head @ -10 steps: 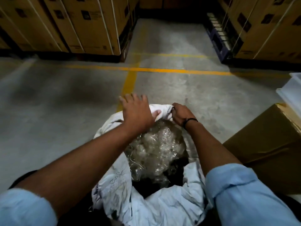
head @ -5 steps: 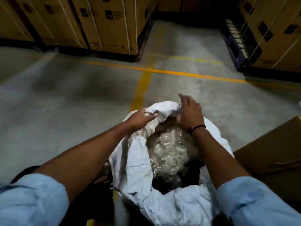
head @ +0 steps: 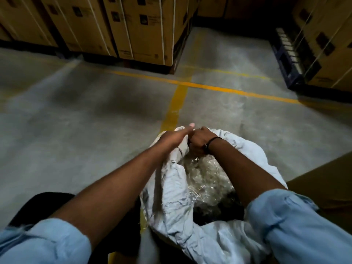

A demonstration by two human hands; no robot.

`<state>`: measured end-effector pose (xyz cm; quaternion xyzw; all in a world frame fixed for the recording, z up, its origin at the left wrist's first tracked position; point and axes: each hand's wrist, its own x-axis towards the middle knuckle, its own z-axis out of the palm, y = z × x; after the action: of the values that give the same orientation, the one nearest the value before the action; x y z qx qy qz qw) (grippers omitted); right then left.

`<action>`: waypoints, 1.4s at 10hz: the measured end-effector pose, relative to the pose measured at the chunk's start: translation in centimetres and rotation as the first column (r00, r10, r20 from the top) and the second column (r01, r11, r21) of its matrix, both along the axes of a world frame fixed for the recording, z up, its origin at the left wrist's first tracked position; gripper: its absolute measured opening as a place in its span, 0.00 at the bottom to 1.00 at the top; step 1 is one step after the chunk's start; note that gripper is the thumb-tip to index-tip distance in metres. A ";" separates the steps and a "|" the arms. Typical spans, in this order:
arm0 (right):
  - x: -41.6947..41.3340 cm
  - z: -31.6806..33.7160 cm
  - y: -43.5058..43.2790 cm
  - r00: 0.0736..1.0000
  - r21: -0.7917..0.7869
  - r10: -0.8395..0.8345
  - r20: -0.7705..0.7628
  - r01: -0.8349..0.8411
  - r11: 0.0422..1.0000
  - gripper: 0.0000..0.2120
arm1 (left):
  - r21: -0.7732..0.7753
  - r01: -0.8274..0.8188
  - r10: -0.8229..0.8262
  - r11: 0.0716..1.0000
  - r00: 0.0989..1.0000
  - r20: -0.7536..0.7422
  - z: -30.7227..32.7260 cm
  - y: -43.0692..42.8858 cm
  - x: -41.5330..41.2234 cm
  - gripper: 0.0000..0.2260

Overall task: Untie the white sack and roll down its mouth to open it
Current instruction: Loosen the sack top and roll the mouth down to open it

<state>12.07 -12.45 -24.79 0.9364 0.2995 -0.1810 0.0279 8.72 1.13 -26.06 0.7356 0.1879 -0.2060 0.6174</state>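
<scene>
The left hand (head: 172,137) and the right hand (head: 200,140) meet at the far edge of the white sack (head: 171,195). The left hand's grip is closed on a fold of the sack's cloth, with one finger sticking straight out past it. The right hand's grip is closed too, a fist bunched on the same far edge, right beside the left hand and touching it. A thin black band (head: 214,141) goes around the right wrist. Both arms are bare up to rolled light blue sleeves (head: 297,225).

The sack stands on the floor (head: 76,130) close in front of the person. Its mouth is open, and the cloth around it is crumpled. Inside sits a heap of shiny clear plastic (head: 207,178).

A brown cardboard box (head: 323,183) is just to the right of the sack. Yellow lines (head: 175,105) are painted on the grey floor. Farther off, tall stacks of strapped boxes (head: 144,27) stand on the left and on the right.
</scene>
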 end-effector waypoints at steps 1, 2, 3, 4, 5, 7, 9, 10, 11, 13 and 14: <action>0.1 0.8 0.3 0.994 -0.032 -0.109 -0.028 0.108 0.994 0.12 | -0.062 0.103 -0.106 0.993 0.993 -0.053 1.7 0.5 0.0 0.19; -1.1 0.7 -0.8 0.970 0.026 -0.236 0.056 0.235 0.972 0.34 | -0.101 0.115 -0.123 0.988 0.989 -0.085 3.4 1.5 -0.6 0.12; -4.5 1.0 -1.1 0.864 0.337 -0.467 0.189 0.389 0.857 0.37 | -0.008 0.110 -0.110 0.994 0.991 -0.073 3.8 2.1 -2.4 0.17; -10.4 0.3 0.2 0.784 0.633 -0.599 0.163 0.382 0.673 0.36 | 0.072 0.158 -0.144 0.985 0.977 -0.160 5.1 1.6 -4.7 0.26; -17.1 -1.6 2.5 0.829 0.646 -0.552 -0.084 0.467 0.603 0.43 | 0.190 0.177 -0.146 0.966 0.975 -0.167 4.3 0.3 -6.6 0.25; -24.0 -3.7 5.0 0.838 0.496 -0.543 -0.058 0.496 0.713 0.54 | 0.008 -0.265 0.263 0.964 0.962 0.079 -0.8 1.0 -10.0 0.34; -22.9 -2.3 4.0 0.762 0.476 -0.629 0.154 0.501 0.723 0.56 | -0.647 -0.181 0.177 0.741 0.982 -0.072 4.7 2.8 -8.9 0.30; -20.8 -1.4 3.0 0.838 0.359 -0.509 0.196 0.421 0.833 0.50 | -0.769 -0.086 0.046 0.634 0.996 -0.074 5.4 4.0 -8.1 0.32; -18.8 -0.2 2.5 0.852 0.320 -0.444 0.278 0.354 0.879 0.39 | -0.731 -0.322 0.235 0.602 0.946 -0.224 6.1 5.0 -7.0 0.35; -17.6 -1.0 1.1 0.843 0.314 -0.486 0.229 0.408 0.857 0.31 | 0.263 -0.292 0.298 0.920 0.954 0.015 6.3 2.4 -5.5 0.44; -18.5 -1.9 2.0 0.806 0.299 -0.484 0.341 0.396 0.869 0.33 | 0.409 -0.204 0.174 0.889 0.979 0.110 5.2 0.8 -5.8 0.34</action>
<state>-6.45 -10.44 -26.66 0.9943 0.0781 0.0487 -0.0540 2.92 1.94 -20.86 0.8356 0.2765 -0.0740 0.4689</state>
